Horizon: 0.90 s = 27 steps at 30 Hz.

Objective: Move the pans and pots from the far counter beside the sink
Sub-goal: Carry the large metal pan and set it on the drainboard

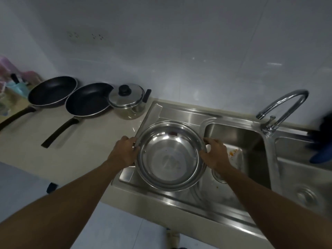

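I hold a shiny, empty steel pot [170,156] over the sink's drainboard. My left hand [124,152] grips its left side and my right hand [214,155] grips its right handle. On the beige counter to the left sit two black frying pans, one at the far left [53,91] and one beside it [88,99], both with long black handles pointing toward me. A lidded steel pot [127,103] with a black knob stands right of them, close to the sink's edge.
The steel sink [233,133] has two basins; the left one shows orange food bits. A curved tap [283,108] rises at the back right. A dark and blue object [321,141] lies at the right edge. Pink and teal items [16,81] crowd the far left corner.
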### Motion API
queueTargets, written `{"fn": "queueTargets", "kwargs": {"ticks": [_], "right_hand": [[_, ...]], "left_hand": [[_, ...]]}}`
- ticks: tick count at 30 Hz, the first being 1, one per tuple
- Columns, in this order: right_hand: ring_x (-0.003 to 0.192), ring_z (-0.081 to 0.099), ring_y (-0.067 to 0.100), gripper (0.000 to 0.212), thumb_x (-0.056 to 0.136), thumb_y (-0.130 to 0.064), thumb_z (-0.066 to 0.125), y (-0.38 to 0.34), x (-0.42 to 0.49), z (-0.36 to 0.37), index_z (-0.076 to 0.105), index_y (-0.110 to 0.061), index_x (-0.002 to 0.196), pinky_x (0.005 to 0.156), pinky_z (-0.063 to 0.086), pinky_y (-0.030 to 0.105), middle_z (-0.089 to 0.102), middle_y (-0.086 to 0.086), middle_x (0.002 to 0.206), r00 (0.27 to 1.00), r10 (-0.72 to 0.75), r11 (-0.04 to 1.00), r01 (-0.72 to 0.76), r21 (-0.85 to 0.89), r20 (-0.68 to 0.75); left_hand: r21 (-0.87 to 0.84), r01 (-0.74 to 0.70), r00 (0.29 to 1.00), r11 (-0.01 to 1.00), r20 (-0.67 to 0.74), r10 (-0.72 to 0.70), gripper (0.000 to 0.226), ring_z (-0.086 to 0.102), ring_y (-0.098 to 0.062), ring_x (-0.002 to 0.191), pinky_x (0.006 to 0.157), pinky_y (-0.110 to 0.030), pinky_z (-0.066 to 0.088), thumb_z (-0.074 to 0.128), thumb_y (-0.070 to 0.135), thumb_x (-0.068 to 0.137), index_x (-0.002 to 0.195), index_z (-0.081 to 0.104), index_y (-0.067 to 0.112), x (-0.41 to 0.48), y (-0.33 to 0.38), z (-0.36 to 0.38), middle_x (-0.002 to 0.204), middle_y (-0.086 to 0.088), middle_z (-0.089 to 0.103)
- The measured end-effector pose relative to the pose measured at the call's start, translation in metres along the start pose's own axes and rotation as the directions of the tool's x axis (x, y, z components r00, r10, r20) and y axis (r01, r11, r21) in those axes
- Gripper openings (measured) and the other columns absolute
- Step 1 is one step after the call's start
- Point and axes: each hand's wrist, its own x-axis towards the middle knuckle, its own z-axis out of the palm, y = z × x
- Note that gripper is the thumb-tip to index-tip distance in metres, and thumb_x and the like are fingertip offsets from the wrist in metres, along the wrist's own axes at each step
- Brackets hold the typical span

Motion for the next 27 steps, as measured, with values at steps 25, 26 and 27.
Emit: {"fn": "queueTargets", "kwargs": {"ticks": [25,26,27], "right_hand": [[0.129,0.047,0.027,0.031,0.087,-0.032,0.066,-0.006,0.14,0.013,0.071,-0.024,0.117,0.105,0.035,0.032,0.059,0.011,0.132,0.964,0.088,0.996,-0.092,-0.004,-0.249],[0.129,0.048,0.027,0.031,0.087,-0.033,0.065,-0.005,0.146,0.012,0.071,-0.026,0.117,0.106,0.035,0.033,0.058,0.011,0.134,0.964,0.089,0.996,-0.093,-0.007,-0.249],[0.127,0.051,0.028,0.031,0.087,-0.033,0.065,-0.005,0.151,0.011,0.071,-0.027,0.117,0.108,0.037,0.035,0.058,0.011,0.134,0.964,0.084,0.996,-0.088,-0.006,-0.254]], "left_hand": [[0.041,-0.182,0.983,0.983,-0.004,0.182,0.022,0.059,-0.042,0.105,0.092,-0.052,0.05,0.058,0.02,0.094,0.111,0.064,0.007,0.211,0.028,0.03,0.116,-0.021,0.06],[0.042,-0.17,0.985,0.985,-0.008,0.17,0.022,0.058,-0.042,0.107,0.092,-0.053,0.05,0.058,0.021,0.094,0.111,0.064,0.008,0.216,0.03,0.032,0.116,-0.021,0.059],[0.046,-0.16,0.987,0.986,-0.009,0.161,0.022,0.058,-0.042,0.107,0.092,-0.053,0.05,0.058,0.021,0.094,0.111,0.064,0.009,0.221,0.032,0.033,0.116,-0.021,0.059]]}}
